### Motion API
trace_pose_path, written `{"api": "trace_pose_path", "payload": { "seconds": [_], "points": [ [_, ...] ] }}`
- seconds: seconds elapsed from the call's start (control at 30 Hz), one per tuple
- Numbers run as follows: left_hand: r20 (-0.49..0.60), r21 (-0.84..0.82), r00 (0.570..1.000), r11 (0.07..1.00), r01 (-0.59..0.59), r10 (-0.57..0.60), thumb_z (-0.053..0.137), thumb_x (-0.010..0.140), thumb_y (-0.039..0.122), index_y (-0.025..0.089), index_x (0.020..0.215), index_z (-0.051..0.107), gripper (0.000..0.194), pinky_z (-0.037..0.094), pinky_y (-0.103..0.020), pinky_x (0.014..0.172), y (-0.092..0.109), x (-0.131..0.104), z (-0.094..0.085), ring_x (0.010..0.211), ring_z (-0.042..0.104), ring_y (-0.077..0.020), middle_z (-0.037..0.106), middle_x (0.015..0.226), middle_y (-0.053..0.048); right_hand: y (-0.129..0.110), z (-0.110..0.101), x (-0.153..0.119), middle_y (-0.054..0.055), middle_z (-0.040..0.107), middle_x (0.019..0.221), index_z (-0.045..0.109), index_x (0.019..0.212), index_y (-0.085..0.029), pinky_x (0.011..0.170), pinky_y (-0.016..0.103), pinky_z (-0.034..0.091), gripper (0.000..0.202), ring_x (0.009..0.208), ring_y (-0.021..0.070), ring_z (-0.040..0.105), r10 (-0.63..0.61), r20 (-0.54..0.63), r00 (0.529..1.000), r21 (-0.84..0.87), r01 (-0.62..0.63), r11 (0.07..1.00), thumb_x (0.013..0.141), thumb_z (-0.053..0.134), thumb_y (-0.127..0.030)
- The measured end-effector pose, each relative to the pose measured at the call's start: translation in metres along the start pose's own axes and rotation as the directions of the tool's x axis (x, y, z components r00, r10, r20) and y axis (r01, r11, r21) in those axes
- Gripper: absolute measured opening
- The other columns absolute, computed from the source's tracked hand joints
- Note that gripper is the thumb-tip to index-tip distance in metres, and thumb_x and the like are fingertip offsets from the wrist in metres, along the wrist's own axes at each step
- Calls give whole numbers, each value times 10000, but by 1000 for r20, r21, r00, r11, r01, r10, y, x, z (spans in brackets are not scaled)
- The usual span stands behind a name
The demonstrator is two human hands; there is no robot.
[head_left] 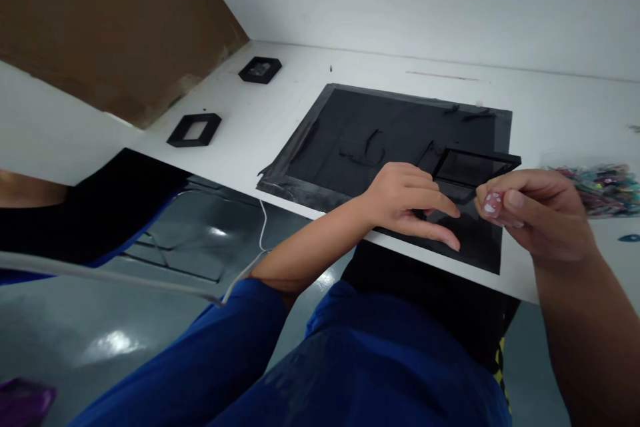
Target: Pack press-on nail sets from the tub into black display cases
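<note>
Over the near right part of a black mat [320, 153], my left hand [407, 203] hovers with thumb and fingers apart, nothing between them. My right hand [543, 213] is closed around a small pinkish, partly clear item [495, 207] with white marks, at the mat's right edge. Just beyond both hands, a black rectangular frame [473, 167] with a dark panel stands tilted on the mat. What the right hand's item is exactly, I cannot make out.
Two small black frames [195, 129] [260, 70] lie on the white table [295, 73] at the left. A clear bag of colourful pieces [605, 187] is at the right. A wall rises behind; a white cable [264, 223] hangs off the front edge.
</note>
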State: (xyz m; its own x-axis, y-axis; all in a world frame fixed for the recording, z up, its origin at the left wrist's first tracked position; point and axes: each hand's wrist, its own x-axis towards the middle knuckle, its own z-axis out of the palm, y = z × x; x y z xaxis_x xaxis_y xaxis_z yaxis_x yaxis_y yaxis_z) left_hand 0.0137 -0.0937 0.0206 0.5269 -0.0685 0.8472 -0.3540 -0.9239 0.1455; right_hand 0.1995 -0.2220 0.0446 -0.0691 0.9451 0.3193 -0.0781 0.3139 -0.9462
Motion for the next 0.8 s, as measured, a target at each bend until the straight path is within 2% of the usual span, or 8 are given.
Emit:
{"api": "trace_pose_path", "payload": {
  "seconds": [0.2, 0.3, 0.4, 0.5, 0.63, 0.7, 0.8],
  "points": [
    [-95, -33, 994, 998, 58, -61, 796, 789, 490, 194, 916, 703, 335, 418, -165, 541, 2, 0, 0, 482, 554, -25, 602, 540, 98, 3, -1, 0, 11, 607, 711, 753, 918, -227, 487, 257, 323, 166, 562, 82, 453, 80, 27, 996, -84, -78, 993, 954, 642, -346],
    [-135, -31, 987, 996, 88, -91, 814, 771, 482, 186, 933, 698, 356, 464, -150, 558, 4, 2, 1, 502, 572, -25, 692, 631, 67, 5, 0, 1, -10, 552, 679, 718, 934, -225, 493, 261, 304, 158, 550, 77, 427, 120, -1, 993, -153, -118, 981, 978, 610, -332],
    [-173, -12, 972, 987, 158, -158, 823, 764, 478, 177, 915, 710, 355, 471, -141, 542, 6, 2, 2, 516, 590, -24, 740, 692, 38, 6, 2, 4, -35, 487, 626, 684, 954, -225, 520, 254, 328, 167, 549, 78, 419, 126, 4, 992, -126, -124, 984, 1001, 572, -340],
    [-134, -21, 953, 962, 273, -273, 817, 761, 503, 182, 912, 719, 368, 482, -147, 539, 7, 1, 2, 514, 588, -28, 747, 694, 33, 7, 3, 5, -39, 482, 616, 665, 938, -209, 525, 246, 334, 189, 545, 74, 418, 148, 21, 989, -112, -145, 983, 1004, 566, -355],
    [-63, -87, 906, 906, 414, -419, 810, 752, 544, 177, 991, 708, 450, 509, -164, 576, 7, -2, 1, 556, 614, -47, 751, 732, 16, 8, 4, 7, -38, 484, 615, 645, 904, -191, 528, 241, 334, 223, 547, 71, 423, 190, 47, 981, -119, -183, 976, 1001, 570, -377],
    [-33, -119, 899, 895, 430, -436, 813, 761, 519, 176, 1057, 704, 466, 518, -165, 599, 6, -3, 1, 601, 640, -56, 756, 766, 6, 8, 4, 8, -42, 479, 605, 634, 890, -189, 539, 240, 337, 237, 550, 71, 421, 199, 54, 979, -124, -191, 974, 999, 572, -389],
    [0, -141, 913, 904, 403, -407, 808, 790, 455, 182, 1119, 708, 439, 520, -154, 618, 5, -4, 1, 645, 656, -57, 764, 802, 0, 8, 4, 9, -43, 478, 587, 613, 840, -186, 547, 240, 339, 273, 546, 69, 416, 222, 60, 973, -135, -212, 968, 991, 580, -410]
  ]
}}
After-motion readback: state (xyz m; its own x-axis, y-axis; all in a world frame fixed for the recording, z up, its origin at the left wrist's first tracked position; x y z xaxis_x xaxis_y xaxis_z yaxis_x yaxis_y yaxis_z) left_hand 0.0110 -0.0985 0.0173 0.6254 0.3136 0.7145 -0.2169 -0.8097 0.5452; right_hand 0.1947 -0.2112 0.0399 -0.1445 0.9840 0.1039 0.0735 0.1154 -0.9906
